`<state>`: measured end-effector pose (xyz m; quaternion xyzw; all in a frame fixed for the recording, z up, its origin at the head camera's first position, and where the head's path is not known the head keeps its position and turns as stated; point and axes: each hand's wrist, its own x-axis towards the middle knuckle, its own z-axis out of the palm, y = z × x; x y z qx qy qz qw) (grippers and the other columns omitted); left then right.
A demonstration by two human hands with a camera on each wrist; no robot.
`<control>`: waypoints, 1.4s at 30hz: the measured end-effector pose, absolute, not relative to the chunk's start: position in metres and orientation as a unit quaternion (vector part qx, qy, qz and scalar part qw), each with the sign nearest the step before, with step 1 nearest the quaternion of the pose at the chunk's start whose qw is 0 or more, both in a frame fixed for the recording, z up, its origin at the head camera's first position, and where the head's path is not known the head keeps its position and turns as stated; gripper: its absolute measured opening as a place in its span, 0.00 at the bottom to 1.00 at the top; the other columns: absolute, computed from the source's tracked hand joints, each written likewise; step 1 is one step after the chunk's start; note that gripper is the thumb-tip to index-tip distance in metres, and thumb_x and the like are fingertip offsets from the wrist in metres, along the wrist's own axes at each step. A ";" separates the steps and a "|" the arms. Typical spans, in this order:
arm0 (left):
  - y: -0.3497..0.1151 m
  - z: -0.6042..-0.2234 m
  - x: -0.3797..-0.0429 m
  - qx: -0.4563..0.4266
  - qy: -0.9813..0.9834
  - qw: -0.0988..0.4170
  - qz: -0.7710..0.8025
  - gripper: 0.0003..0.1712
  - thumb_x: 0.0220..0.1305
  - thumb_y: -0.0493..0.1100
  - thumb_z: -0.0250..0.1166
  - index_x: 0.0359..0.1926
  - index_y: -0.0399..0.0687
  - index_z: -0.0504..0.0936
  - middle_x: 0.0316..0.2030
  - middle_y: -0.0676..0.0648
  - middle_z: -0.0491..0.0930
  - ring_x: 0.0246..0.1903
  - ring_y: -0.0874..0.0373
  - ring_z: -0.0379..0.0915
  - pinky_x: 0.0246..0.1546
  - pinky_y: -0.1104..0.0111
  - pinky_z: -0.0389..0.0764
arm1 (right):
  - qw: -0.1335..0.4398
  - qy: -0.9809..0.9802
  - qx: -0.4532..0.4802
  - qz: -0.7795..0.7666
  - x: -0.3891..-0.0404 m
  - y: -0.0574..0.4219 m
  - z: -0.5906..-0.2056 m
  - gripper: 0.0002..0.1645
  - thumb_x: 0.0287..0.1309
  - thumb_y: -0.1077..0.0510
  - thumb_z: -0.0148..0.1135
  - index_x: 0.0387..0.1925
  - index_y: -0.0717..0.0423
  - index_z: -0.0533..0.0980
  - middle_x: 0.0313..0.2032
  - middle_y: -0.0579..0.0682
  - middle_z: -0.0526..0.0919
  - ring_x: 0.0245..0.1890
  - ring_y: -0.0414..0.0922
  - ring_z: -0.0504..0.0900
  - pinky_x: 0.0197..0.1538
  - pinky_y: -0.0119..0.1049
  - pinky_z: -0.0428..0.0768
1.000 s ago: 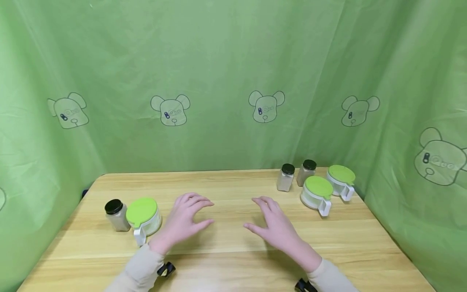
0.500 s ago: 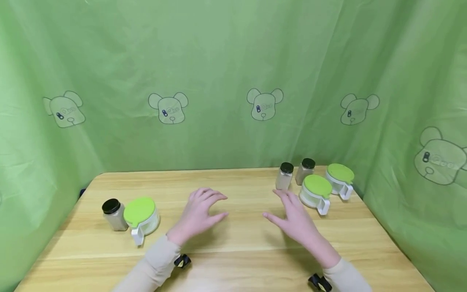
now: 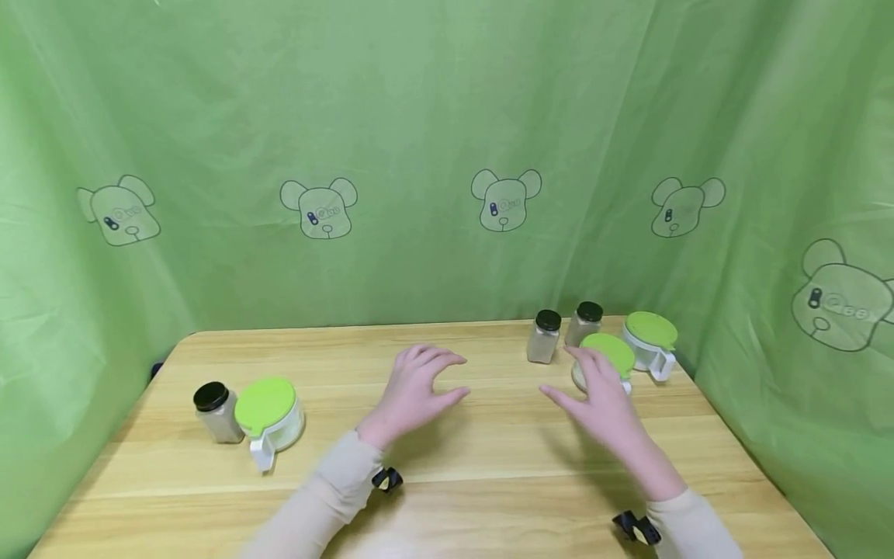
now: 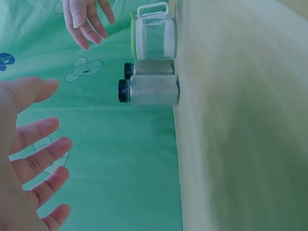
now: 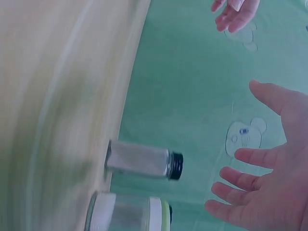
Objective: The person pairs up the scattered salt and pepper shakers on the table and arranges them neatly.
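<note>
My left hand hovers above the middle of the table, its fingers spread and holding nothing. Across from it, my right hand hangs in the air, fingers apart, and partly hides a green-lidded seasoning jar in the head view. Just left of that jar stands a square glass shaker with a black cap. A second black-capped shaker is behind, beside another green-lidded jar with a white handle. In the right wrist view, a glass shaker and the spread right hand are apart.
On the table's left side, a black-capped shaker stands close beside a green-lidded jar with a white handle. The wooden table ends at a green curtain that hangs behind and at both sides.
Both hands have moved to the right over the table, the right one coming in front of a green-lidded jar. The jars and shakers stay where they stood; the head view has shifted slightly.
</note>
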<state>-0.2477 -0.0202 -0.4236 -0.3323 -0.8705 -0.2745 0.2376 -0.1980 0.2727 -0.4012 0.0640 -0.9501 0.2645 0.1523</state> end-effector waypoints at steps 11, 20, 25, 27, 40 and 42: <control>0.010 -0.419 -0.261 -0.314 -0.876 0.221 -0.293 0.25 0.56 0.59 0.70 0.53 0.57 0.81 0.52 0.53 0.83 0.54 0.54 0.73 0.57 0.56 0.69 | 0.176 -0.948 0.036 0.262 -0.208 0.304 -0.398 0.50 0.57 0.38 0.65 0.67 0.66 0.61 0.65 0.72 0.62 0.63 0.70 0.62 0.61 0.72 0.62; 0.033 -0.417 -0.273 -0.296 -0.882 0.174 -0.322 0.27 0.58 0.59 0.68 0.56 0.56 0.80 0.54 0.53 0.82 0.56 0.55 0.71 0.61 0.56 0.67 | 0.194 -0.941 0.017 0.275 -0.216 0.330 -0.397 0.50 0.56 0.41 0.67 0.69 0.65 0.59 0.66 0.75 0.59 0.64 0.73 0.59 0.60 0.75 0.59; 0.046 -0.419 -0.279 -0.287 -0.879 0.150 -0.349 0.27 0.58 0.58 0.68 0.57 0.55 0.80 0.56 0.53 0.81 0.57 0.54 0.71 0.63 0.55 0.66 | 0.193 -0.942 0.004 0.273 -0.217 0.344 -0.398 0.51 0.57 0.40 0.66 0.70 0.67 0.57 0.65 0.76 0.59 0.64 0.73 0.58 0.61 0.74 0.58; 0.051 -0.420 -0.282 -0.285 -0.878 0.147 -0.357 0.26 0.59 0.58 0.68 0.56 0.55 0.80 0.56 0.53 0.81 0.58 0.54 0.71 0.63 0.55 0.66 | 0.189 -0.943 -0.005 0.275 -0.217 0.349 -0.399 0.51 0.58 0.39 0.65 0.70 0.66 0.57 0.65 0.76 0.58 0.64 0.74 0.57 0.60 0.74 0.58; 0.077 -0.426 -0.304 -0.264 -0.873 0.104 -0.396 0.28 0.59 0.58 0.68 0.58 0.54 0.79 0.59 0.54 0.80 0.63 0.53 0.68 0.69 0.52 0.61 | 0.139 -0.949 -0.042 0.279 -0.219 0.367 -0.404 0.55 0.59 0.35 0.61 0.72 0.65 0.51 0.68 0.78 0.51 0.64 0.76 0.55 0.58 0.76 0.59; 0.079 -0.427 -0.308 -0.260 -0.872 0.096 -0.403 0.28 0.59 0.59 0.68 0.58 0.55 0.79 0.59 0.55 0.79 0.63 0.53 0.68 0.69 0.53 0.61 | 0.134 -0.950 -0.038 0.280 -0.220 0.368 -0.406 0.56 0.60 0.35 0.61 0.72 0.67 0.51 0.67 0.79 0.51 0.64 0.76 0.55 0.58 0.76 0.59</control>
